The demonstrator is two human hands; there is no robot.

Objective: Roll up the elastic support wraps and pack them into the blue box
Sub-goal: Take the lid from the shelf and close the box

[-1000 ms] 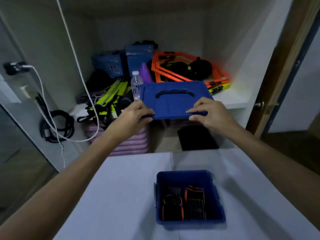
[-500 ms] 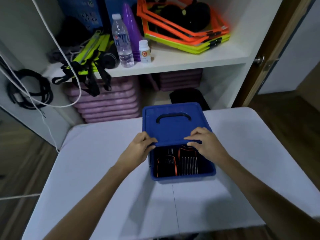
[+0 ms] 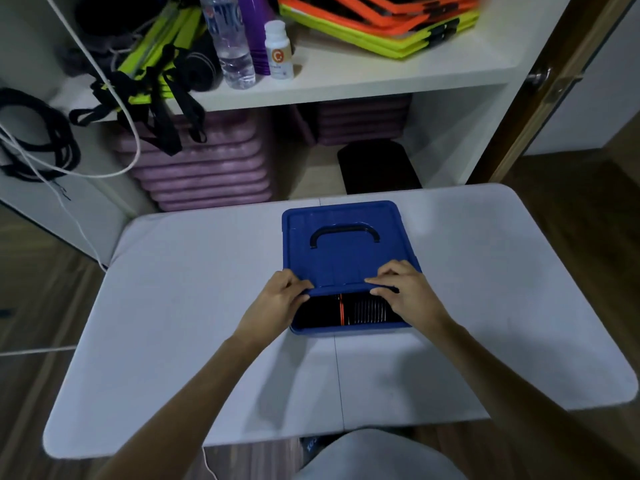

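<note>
A: What have I got at the middle of the frame?

B: The blue box (image 3: pixel 349 329) sits on the white tabletop (image 3: pixel 194 292), a little right of centre. Its blue lid (image 3: pixel 346 247) lies over the far part of the box, with the near strip uncovered. A dark curved handle (image 3: pixel 344 233) sits on top of the lid.

A: And my hands?

B: The left hand (image 3: pixel 277 303) grips the lid's near left corner, fingers curled over the edge. The right hand (image 3: pixel 405 292) holds the near right edge the same way, fingertips on top of the lid.

A: Can I see the wraps?

B: Yes, in the uncovered strip: rolled elastic support wraps (image 3: pixel 360 308), dark with an orange stripe and pale ribbing, inside the box.

A: What sits behind, toward the top of the frame?

B: A white shelf (image 3: pixel 381 77) carries a clear water bottle (image 3: pixel 230 39), a small white pill bottle (image 3: pixel 278 50) just beside it, and stacked orange and yellow frames (image 3: pixel 388 26) at upper right. Below the shelf are stacked purple mats (image 3: pixel 207 168).
</note>
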